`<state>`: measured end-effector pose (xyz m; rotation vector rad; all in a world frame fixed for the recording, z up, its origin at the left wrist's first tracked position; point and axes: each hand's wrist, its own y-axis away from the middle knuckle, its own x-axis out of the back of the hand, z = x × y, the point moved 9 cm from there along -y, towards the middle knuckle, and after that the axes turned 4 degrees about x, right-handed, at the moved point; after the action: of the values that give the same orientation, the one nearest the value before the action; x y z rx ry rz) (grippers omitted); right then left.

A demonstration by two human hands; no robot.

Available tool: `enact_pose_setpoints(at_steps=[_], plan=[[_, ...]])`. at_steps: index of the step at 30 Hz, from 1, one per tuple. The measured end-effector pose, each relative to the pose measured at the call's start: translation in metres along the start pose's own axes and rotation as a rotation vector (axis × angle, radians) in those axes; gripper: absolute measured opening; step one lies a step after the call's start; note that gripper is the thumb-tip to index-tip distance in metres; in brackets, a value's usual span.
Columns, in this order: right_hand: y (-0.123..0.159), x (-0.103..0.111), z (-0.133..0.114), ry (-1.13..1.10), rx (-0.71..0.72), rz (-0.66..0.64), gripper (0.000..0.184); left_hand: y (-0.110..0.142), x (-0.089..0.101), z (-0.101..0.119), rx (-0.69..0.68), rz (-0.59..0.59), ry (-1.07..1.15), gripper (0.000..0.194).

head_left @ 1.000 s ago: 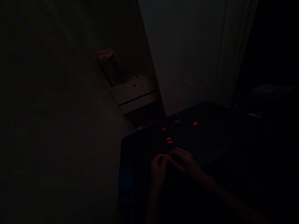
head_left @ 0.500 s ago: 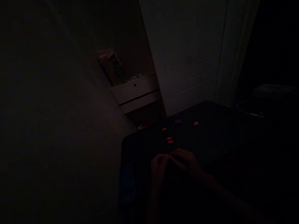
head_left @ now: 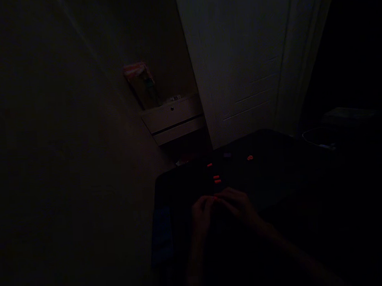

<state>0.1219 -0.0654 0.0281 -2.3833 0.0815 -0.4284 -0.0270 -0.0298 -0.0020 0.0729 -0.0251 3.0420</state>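
Our left hand (head_left: 200,213) and right hand (head_left: 240,204) pinch a red piece (head_left: 216,198), which we should steady gently, clear of the orange pieces (head_left: 217,181) beyond.

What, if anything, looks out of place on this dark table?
Nothing spilled or damaged shows on the table, though darkness hides detail. Only the rounded orange piece stands out mildly: it lies off to the right, apart from the three bar-shaped orange pieces.

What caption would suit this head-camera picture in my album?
In near darkness, left hand and right hand hold a red piece between fingertips; orange pieces lie beyond on a table.
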Motion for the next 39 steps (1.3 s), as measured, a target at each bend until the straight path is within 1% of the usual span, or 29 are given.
enact_pose_setpoints(at_steps=[4,10,16,20,25,28,34,39], plan=[[-0.001,0.001,0.002,-0.028,-0.009,0.001,0.022,0.001,-0.006,0.002,0.013,-0.05,-0.001,0.03],[-0.001,-0.005,-0.002,-0.048,0.0,-0.051,0.021,0.0,-0.001,0.001,0.015,-0.022,0.028,0.029],[0.0,-0.008,-0.002,-0.032,0.003,-0.088,0.022,0.003,-0.005,0.007,0.001,-0.067,0.015,0.027],[-0.001,-0.004,-0.002,-0.021,-0.009,-0.062,0.019,0.003,-0.006,0.007,-0.017,-0.071,-0.035,0.029],[-0.002,0.0,0.001,-0.008,-0.047,-0.009,0.018,-0.001,-0.004,0.0,0.001,-0.028,-0.02,0.038],[-0.002,0.002,0.002,0.0,-0.056,0.01,0.021,-0.001,-0.003,0.001,-0.005,-0.021,-0.009,0.035],[-0.002,0.003,0.0,0.005,-0.059,-0.008,0.029,0.001,-0.003,0.004,-0.005,-0.028,-0.019,0.03],[-0.002,0.005,0.0,-0.004,-0.07,-0.004,0.028,0.003,-0.004,0.006,-0.012,-0.035,-0.004,0.031]])
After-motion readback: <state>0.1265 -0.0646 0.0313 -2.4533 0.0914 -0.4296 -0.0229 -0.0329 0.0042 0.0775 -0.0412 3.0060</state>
